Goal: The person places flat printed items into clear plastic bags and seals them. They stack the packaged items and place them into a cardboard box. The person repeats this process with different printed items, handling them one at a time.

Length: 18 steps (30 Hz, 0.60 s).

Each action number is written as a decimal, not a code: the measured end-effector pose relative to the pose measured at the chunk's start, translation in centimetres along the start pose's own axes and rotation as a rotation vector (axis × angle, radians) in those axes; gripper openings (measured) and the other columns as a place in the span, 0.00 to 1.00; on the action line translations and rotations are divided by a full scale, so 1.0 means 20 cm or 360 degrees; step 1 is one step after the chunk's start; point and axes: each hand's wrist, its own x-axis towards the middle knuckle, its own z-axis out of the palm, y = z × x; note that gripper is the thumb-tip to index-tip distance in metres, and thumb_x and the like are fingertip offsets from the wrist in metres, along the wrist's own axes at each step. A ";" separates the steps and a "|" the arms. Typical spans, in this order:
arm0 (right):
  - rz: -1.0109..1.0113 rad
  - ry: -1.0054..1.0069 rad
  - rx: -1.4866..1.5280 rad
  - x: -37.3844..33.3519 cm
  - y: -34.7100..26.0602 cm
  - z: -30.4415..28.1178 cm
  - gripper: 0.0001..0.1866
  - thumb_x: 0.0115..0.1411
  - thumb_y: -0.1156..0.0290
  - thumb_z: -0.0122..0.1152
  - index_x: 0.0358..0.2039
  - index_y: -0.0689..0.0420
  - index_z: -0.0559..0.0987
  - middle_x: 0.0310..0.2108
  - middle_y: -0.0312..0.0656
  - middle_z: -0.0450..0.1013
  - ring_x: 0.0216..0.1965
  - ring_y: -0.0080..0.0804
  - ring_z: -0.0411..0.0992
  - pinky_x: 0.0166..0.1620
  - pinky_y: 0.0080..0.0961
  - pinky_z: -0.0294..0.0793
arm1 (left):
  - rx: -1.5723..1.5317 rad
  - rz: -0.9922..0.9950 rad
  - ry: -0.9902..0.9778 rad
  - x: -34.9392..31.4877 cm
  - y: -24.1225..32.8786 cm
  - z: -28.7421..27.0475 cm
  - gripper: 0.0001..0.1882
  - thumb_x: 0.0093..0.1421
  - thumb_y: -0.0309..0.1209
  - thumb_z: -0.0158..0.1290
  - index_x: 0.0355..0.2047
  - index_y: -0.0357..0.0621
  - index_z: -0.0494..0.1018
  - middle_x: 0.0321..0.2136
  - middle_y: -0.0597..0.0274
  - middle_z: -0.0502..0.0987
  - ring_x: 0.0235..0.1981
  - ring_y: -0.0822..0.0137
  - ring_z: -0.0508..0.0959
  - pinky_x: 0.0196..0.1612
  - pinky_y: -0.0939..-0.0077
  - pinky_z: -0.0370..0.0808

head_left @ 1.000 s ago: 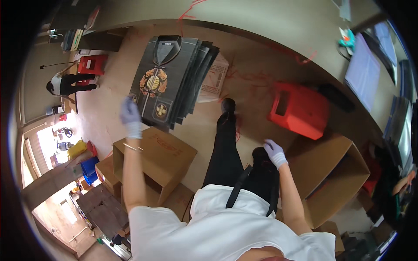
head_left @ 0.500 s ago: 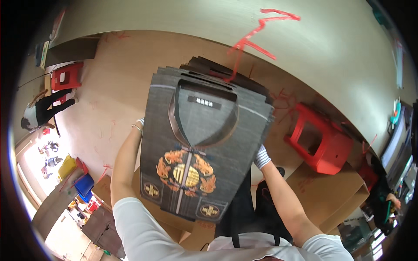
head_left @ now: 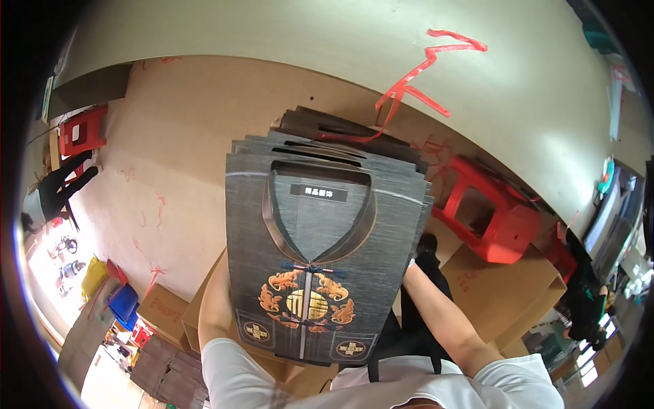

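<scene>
We saw that the stack of dark shirt-printed pieces (head_left: 392, 232) had come up close between our forearms (head_left: 443, 310), apparently now borne by us, though each hand was hidden behind it and we could not tell its grasp.

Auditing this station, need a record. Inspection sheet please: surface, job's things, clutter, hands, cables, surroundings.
Surface: pale bench, red strip lying on it.
Job's things: stack of dark shirt-shaped pieces, collars toward the bench, layers unevenly aligned; orange and gold motif on top.
Clutter: red stool and carton to the right; more cartons lower left; red marks or scraps on the floor.
Hands: hidden behind the stack; grip cannot be told.
Cables: nothing clearly seen.
Surroundings: one person far left, another far right.
</scene>
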 end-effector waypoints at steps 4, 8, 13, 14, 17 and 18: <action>0.0100 0.0030 0.0051 -0.09 0.00 0.02 0.18 0.63 0.62 0.42 0.48 0.59 0.69 0.39 0.40 0.70 0.36 0.27 0.68 0.40 0.22 0.70 | -0.0094 -0.0003 0.0018 -0.09 -0.07 0.04 0.24 0.60 0.48 0.37 0.43 0.44 0.70 0.36 0.62 0.76 0.34 0.68 0.74 0.37 0.71 0.72; -0.0121 -0.0556 -0.0319 0.07 0.09 -0.04 0.14 0.62 0.66 0.44 0.44 0.60 0.70 0.37 0.38 0.71 0.35 0.25 0.68 0.39 0.19 0.70 | -0.0152 0.0018 0.0091 -0.28 -0.10 -0.02 0.23 0.60 0.48 0.37 0.43 0.43 0.70 0.36 0.62 0.76 0.35 0.68 0.74 0.37 0.71 0.72; -0.0105 -0.0734 -0.0564 0.05 0.03 0.27 0.16 0.63 0.66 0.42 0.47 0.61 0.69 0.40 0.38 0.70 0.38 0.23 0.67 0.41 0.19 0.69 | -0.0150 0.0102 0.0232 -0.60 0.05 -0.19 0.23 0.60 0.47 0.37 0.43 0.43 0.70 0.36 0.62 0.76 0.35 0.68 0.74 0.38 0.71 0.71; 0.0055 -0.0782 -0.0416 0.04 0.00 0.33 0.16 0.63 0.67 0.42 0.48 0.62 0.68 0.41 0.38 0.70 0.40 0.24 0.67 0.43 0.20 0.68 | -0.0163 0.0132 0.0277 -0.69 0.07 -0.20 0.23 0.60 0.47 0.37 0.43 0.43 0.70 0.36 0.62 0.76 0.35 0.68 0.74 0.38 0.71 0.71; -0.0103 -0.0870 -0.0522 0.04 -0.02 0.48 0.18 0.63 0.67 0.41 0.49 0.63 0.67 0.44 0.39 0.68 0.44 0.25 0.64 0.49 0.20 0.63 | -0.0202 0.0242 0.0383 -0.94 0.14 -0.17 0.23 0.60 0.47 0.37 0.43 0.43 0.69 0.36 0.62 0.76 0.35 0.68 0.74 0.38 0.71 0.71; -0.1025 -0.1019 -0.1777 0.00 -0.07 0.50 0.18 0.63 0.66 0.39 0.49 0.63 0.67 0.46 0.40 0.67 0.46 0.26 0.63 0.53 0.20 0.59 | -0.0211 0.0277 0.0425 -0.99 0.16 -0.15 0.23 0.60 0.47 0.37 0.43 0.42 0.69 0.36 0.62 0.75 0.35 0.68 0.74 0.38 0.71 0.71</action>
